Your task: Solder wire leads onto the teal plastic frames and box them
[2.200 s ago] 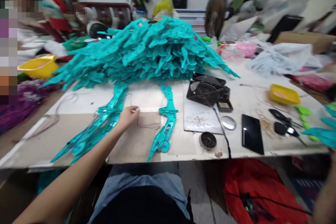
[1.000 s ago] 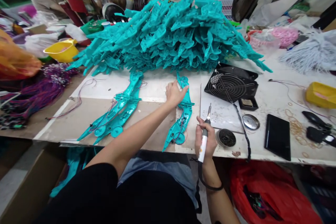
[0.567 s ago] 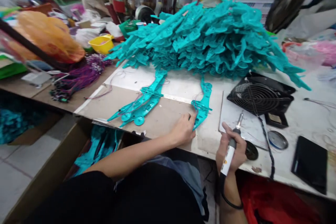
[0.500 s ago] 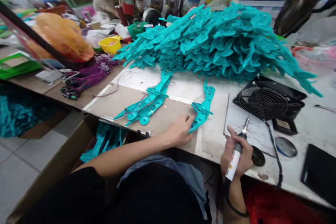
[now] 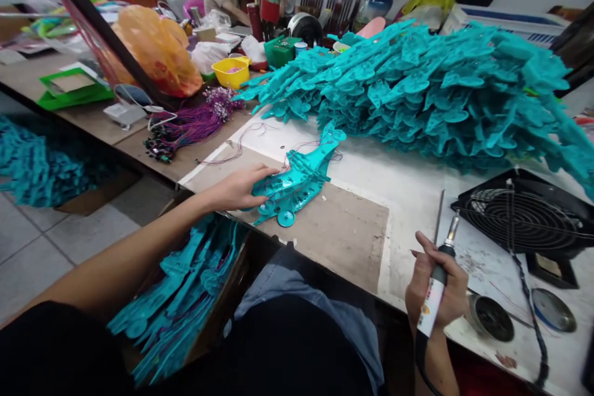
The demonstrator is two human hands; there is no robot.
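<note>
My left hand (image 5: pixel 244 187) is closed on the lower left end of the teal plastic parts (image 5: pixel 301 179), which lie stacked together near the table's front edge. Thin wires and a round disc show on them. In my right hand (image 5: pixel 439 281), at the right, is a soldering iron (image 5: pixel 431 300) with a white and black handle, its metal tip pointing up. A large heap of teal parts (image 5: pixel 417 86) fills the back of the table.
A black fan (image 5: pixel 515 210), a round tin (image 5: pixel 492 317) and a lid (image 5: pixel 554 309) stand at the right. Bundled purple wires (image 5: pixel 190 130) and a yellow container (image 5: pixel 232 72) lie at the left. Below the edge is a box of teal parts (image 5: pixel 185 284). Two people sit behind.
My left hand has moved left with the teal part that lay apart, which is now with the other teal parts. The view has turned left; my right hand still holds the iron.
</note>
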